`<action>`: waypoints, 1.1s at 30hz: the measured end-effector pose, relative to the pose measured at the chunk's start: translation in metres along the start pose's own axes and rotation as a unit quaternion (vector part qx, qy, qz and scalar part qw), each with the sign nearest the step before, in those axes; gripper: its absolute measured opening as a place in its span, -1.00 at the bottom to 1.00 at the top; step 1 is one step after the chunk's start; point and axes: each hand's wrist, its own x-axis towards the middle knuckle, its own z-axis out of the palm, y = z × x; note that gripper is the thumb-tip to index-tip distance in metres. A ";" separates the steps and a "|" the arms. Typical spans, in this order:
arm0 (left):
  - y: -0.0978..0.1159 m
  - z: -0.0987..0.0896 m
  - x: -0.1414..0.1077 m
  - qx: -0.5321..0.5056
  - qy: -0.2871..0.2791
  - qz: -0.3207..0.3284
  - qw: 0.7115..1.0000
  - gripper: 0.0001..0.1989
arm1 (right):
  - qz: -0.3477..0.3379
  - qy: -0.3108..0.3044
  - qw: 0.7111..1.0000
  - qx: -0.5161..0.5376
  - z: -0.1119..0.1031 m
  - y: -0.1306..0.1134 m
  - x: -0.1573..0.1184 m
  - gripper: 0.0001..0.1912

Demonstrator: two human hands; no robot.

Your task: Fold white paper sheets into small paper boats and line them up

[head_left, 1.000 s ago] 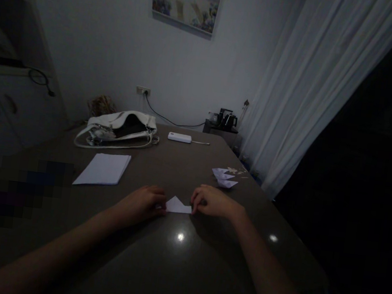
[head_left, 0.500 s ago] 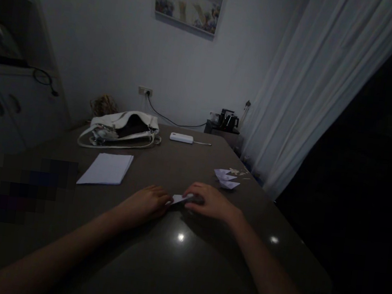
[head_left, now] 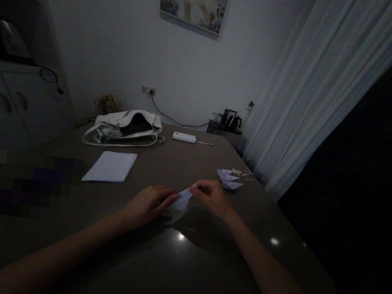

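Note:
Between my hands is a small folded sheet of white paper (head_left: pixel 184 199), tilted up from the dark table. My left hand (head_left: pixel 149 204) grips its left end, thumb on the near side and fingers behind. At the upper right corner, my right hand (head_left: pixel 212 196) pinches the paper between thumb and fingers. One flap with a slanted edge hangs down toward me. Folded paper shapes (head_left: pixel 229 178) with pointed ends sit beyond my right hand, close together. To the left lies a stack of white paper (head_left: pixel 110 167).
A white handbag (head_left: pixel 127 128) rests at the table's back left. Behind the paper is a white device (head_left: pixel 184 137) with a short cable. Small pale bits (head_left: pixel 241 173) lie near the right edge. A black kettle (head_left: pixel 234 121) stands on a cabinet beyond the table.
The folded paper has been raised and turned, so more of its face and a hanging flap show. My right hand has shifted to its upper corner. The view has moved slightly.

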 end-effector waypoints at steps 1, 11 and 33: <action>0.001 0.002 0.000 -0.040 -0.012 -0.010 0.999 -0.59 | 0.010 -0.012 0.999 0.032 0.003 0.001 -0.001 -0.72; 0.001 0.012 0.000 -0.141 -0.066 -0.037 0.987 -0.52 | 0.039 -0.028 0.998 0.029 0.021 -0.001 -0.006 -0.74; -0.004 0.005 0.004 -0.406 -0.054 -0.100 0.907 -0.56 | -0.029 -0.052 0.992 0.109 -0.016 0.005 0.003 -0.66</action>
